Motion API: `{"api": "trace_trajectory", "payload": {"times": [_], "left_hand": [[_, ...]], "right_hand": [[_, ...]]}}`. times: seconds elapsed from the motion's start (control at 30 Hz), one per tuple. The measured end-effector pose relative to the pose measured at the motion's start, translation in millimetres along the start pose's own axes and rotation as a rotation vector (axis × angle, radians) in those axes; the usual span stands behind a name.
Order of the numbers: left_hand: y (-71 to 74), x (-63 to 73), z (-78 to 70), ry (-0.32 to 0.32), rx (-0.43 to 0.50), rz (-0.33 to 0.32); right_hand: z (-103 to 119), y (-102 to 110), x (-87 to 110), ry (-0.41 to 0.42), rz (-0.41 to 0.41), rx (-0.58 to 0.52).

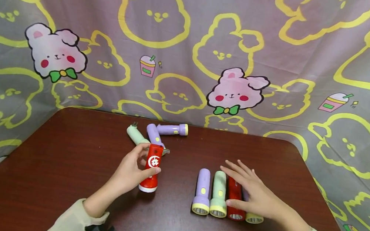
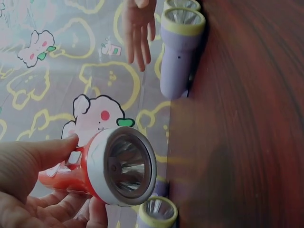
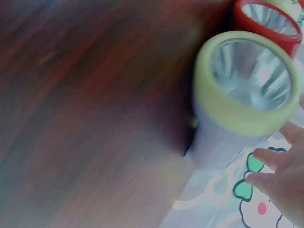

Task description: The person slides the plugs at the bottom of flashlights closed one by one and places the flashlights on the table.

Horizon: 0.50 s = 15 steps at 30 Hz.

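Rabbit-print curtain (image 1: 182,3) behind, dark wood table (image 1: 68,149) in front. Left hand (image 1: 131,170) grasps the white-rimmed red flashlight (image 1: 153,162), thumb on one side, fingers curled round the other; it's left of the row, lens end down, tail up. Right hand (image 1: 252,192) is over the right end of the row, fingers loose and spread, gripping nothing; can't tell if it touches anything.

Row runs left to right: purple flashlight (image 1: 203,186), green flashlight (image 1: 219,188), plain red flashlight (image 1: 235,193), end purple flashlight (image 3: 218,133). Lenses toward the person, bodies close together. Behind the held one, a loose cluster: pale green flashlight (image 1: 136,135) with prongs out, middle purple flashlight (image 1: 154,133), back purple flashlight (image 1: 170,130) lying lens to the right.

Handling, my judgement: thumb sits by the switch (image 2: 74,157), so best to squeeze the barrel, not the button. Metal bit shows beside the tail; can't tell whose, so lift clear before swinging sideways. Round bodies probably roll: lower the held one level, let go gently. Right hand does best as a light stop at the row's end, lenses lined up, no shoving.
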<state>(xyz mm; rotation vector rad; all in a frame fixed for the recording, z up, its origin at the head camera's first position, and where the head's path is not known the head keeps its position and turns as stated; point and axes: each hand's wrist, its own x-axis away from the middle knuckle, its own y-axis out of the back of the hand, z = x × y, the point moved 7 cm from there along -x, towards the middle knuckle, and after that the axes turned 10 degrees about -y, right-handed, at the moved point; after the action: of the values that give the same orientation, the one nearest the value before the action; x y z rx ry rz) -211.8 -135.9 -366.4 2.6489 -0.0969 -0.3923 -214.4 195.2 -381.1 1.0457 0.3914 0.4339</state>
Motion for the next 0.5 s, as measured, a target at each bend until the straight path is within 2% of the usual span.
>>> {"api": "trace_trajectory", "payload": {"times": [0.2, 0.5], "left_hand": [[-11.0, -0.4, -5.4, -0.005, 0.058, 0.008], [-24.0, -0.8, -15.9, -0.034, 0.127, 0.022]], "right_hand": [[15.9, -1.2, -6.0, 0.024, 0.010, -0.115], [43.5, -2.0, -19.9, 0.038, -0.031, -0.163]]}}
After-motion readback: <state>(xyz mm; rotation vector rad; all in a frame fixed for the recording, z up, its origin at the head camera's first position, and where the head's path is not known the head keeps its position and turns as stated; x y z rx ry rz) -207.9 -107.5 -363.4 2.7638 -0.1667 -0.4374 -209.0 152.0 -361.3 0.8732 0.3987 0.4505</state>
